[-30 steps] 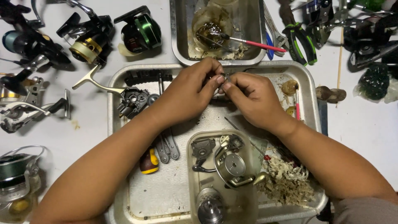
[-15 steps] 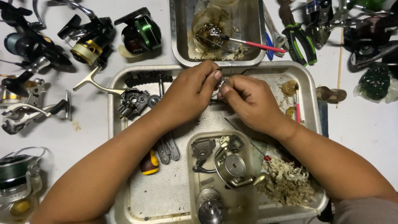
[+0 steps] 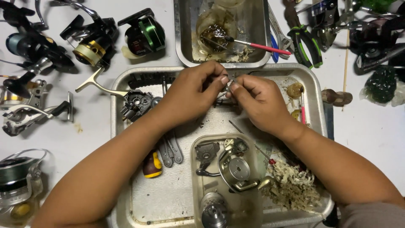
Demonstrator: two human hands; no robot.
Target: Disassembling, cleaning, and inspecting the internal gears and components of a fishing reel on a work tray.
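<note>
Left hand (image 3: 192,90) and right hand (image 3: 259,101) both pinching small metal part (image 3: 226,86) over steel tray (image 3: 126,80); clear container (image 3: 223,181) just below, fishing reels (image 3: 90,40) beside.

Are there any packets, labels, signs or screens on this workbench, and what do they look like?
No signs, screens or readable labels show.
Clear plastic tub: inside the big metal tray, below both hands, oblong, holding grey reel parts.
Clear plastic bag: far right on the table, crumpled, with something dark green inside.
</note>
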